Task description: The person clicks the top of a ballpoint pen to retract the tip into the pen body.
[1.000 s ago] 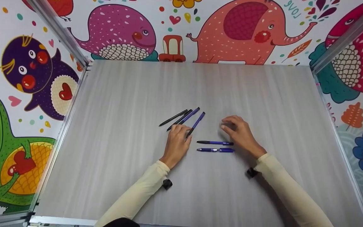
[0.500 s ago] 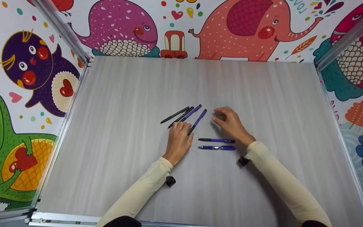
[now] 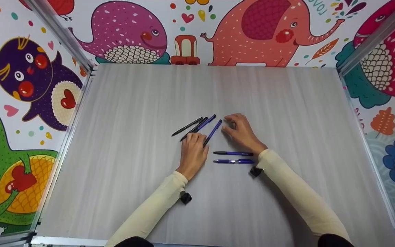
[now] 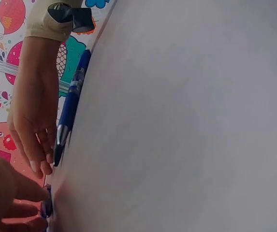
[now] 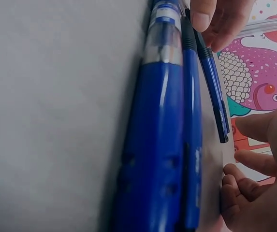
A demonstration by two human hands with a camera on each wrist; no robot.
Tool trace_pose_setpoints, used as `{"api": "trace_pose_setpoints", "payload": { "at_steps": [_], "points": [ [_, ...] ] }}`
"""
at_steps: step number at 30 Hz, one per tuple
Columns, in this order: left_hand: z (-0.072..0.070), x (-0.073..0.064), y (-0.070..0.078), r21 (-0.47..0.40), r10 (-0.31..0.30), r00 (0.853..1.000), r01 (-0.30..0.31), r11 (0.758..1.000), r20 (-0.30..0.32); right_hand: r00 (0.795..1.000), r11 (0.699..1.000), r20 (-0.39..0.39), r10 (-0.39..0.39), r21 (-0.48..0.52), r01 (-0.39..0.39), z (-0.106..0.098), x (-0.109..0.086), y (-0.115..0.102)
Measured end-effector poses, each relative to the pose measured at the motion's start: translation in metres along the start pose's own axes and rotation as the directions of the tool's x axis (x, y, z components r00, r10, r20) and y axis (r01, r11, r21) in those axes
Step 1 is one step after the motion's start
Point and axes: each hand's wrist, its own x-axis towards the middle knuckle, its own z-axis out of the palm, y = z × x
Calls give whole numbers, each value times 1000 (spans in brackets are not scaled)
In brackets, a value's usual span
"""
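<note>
My left hand [image 3: 193, 154] rests low on the table and pinches the dark lower end of a slanting blue pen [image 3: 214, 129]. In the right wrist view its thumb [image 5: 202, 20] lies over that end of the pen. My right hand [image 3: 242, 132] is beside the pen's upper end, fingers loosely bent and holding nothing. Left of that pen lie a black pen [image 3: 185, 127] and a blue pen [image 3: 208, 120] with another dark pen, partly overlapping. Two more blue pens lie level: one with a dark end [image 3: 230, 153], and below it one with a clear section [image 3: 230, 161].
The pale grey table [image 3: 142, 103] has metal rails [image 3: 68, 137] along its sides. Walls with cartoon animals, such as an elephant [image 3: 252, 48], stand behind and beside it. A small black wrist camera [image 3: 185, 197] sits at the left cuff, another [image 3: 255, 171] at the right.
My right hand has moved left and slightly away from me, closing in on the slanting pen's upper end. My left hand and the pens have stayed about where they were.
</note>
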Motion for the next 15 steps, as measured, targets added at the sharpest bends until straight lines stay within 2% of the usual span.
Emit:
{"api": "trace_pose_setpoints", "payload": {
  "at_steps": [6,15],
  "points": [
    [5,2,-2,43,14,1000,-13,999,-11,999,999,12,38,-15,-37,8,4,-6],
    [9,5,-3,79,20,1000,-19,997,-19,999,993,4,36,-111,-35,14,8,-9]
  ]
}}
